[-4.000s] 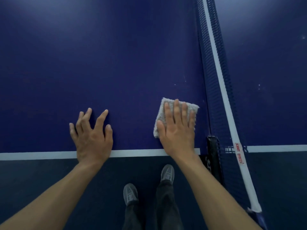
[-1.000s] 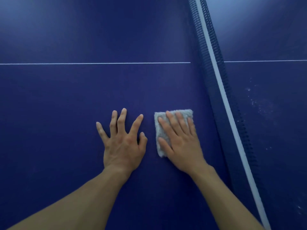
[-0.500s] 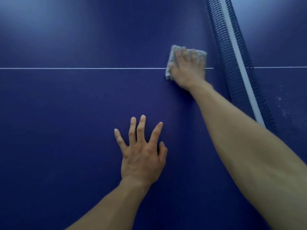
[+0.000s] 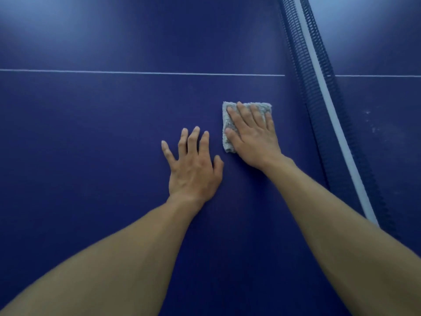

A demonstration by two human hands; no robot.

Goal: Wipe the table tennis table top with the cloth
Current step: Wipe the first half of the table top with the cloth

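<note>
Pressing the grey cloth (image 4: 227,147) flat onto the blue surface (image 4: 114,133) with the right hand (image 4: 252,142), fingers (image 4: 245,115) straight and spread over it, not curled round it (only the far edge and the thumb-side strip of cloth peeking out). Planted palm-down just left of those fingers, the left hand (image 4: 193,169), its own fingers (image 4: 193,137) released and splayed, touching only the surface. Beyond the fingertips, a thin white line (image 4: 136,72) across the surface. Right of the right fingers, near but apart, the net (image 4: 319,87) with its white band.
</note>
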